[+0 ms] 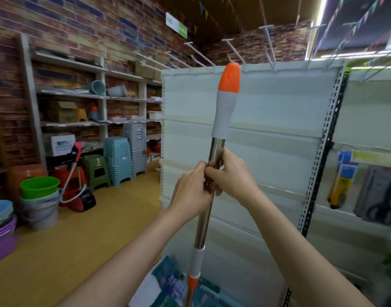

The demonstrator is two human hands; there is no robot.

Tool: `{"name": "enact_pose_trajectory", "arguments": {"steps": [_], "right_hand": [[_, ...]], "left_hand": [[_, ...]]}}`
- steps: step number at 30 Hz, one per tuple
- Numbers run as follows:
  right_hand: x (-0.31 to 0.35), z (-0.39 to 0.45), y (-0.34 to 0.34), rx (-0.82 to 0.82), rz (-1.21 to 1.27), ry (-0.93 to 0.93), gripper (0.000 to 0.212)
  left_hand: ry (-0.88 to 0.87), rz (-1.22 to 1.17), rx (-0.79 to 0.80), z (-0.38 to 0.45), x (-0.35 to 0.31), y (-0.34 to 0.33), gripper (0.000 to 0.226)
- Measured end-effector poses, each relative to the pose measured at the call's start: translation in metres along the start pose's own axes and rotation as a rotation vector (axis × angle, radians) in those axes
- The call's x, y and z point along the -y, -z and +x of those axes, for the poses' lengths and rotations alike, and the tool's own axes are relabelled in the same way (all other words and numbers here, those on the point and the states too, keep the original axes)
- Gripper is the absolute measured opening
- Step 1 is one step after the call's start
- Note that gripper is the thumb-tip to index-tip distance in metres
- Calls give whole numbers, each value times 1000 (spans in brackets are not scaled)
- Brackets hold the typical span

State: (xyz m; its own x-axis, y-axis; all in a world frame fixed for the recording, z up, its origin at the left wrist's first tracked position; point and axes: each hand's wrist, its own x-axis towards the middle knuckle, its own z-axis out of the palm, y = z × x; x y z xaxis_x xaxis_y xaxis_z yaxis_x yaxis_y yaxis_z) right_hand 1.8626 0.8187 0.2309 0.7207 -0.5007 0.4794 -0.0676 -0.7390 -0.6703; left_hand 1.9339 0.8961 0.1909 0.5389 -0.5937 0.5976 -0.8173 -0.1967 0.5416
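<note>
inspection, head view. a mop handle [214, 173] stands nearly upright in the centre of the frame, leaning slightly to the right at the top. it has a polished metal shaft, a white grip [225, 114] capped with an orange tip [230, 77] at the upper end, and a white-and-orange collar [195, 268] lower down. the lower end runs out of the bottom edge of the frame.

the left hand [193, 191] holds the shaft from the left, fingers curled round the metal, thumb towards the right hand. the right hand [231, 173] grips the same section from the right, fingers pressed together and wrapped onto the shaft, thumb lying up along it. the two hands touch each other at the shaft, midway between the white grip and the collar.

directly behind the handle stands a white shelving end panel [267, 156] with a perforated black upright [323, 151]. to its right hang a packaged pair of scissors [381, 196] and a yellow-and-blue packaged item [343, 178]. to the left, on the wood floor: a green bucket [39, 187] stacked in a grey one, purple basins [2, 238], a red mop bucket [76, 187], and stacked blue plastic stools [118, 160]. wall shelves [70, 94] against the brick wall carry boxes and tubs.
</note>
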Motion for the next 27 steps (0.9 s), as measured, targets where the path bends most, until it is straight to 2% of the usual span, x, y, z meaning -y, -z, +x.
{"name": "enact_pose_trajectory", "arguments": {"steps": [3, 12, 18, 23, 27], "right_hand": [[-29, 21, 26, -38, -24, -63, 13], [-119, 68, 100, -152, -119, -176, 12], [-149, 91, 133, -234, -262, -189, 11], [-167, 112, 164, -358, -419, -175, 25], [-176, 126, 185, -416, -432, -189, 18]], "left_hand": [[-35, -25, 59, 33, -14, -32, 28], [-169, -156, 168, 115, -51, -140, 27], [-231, -229, 220, 154, -71, -183, 25], [-318, -278, 248, 192, -94, -207, 27], [-404, -312, 260, 216, -109, -220, 25]]}}
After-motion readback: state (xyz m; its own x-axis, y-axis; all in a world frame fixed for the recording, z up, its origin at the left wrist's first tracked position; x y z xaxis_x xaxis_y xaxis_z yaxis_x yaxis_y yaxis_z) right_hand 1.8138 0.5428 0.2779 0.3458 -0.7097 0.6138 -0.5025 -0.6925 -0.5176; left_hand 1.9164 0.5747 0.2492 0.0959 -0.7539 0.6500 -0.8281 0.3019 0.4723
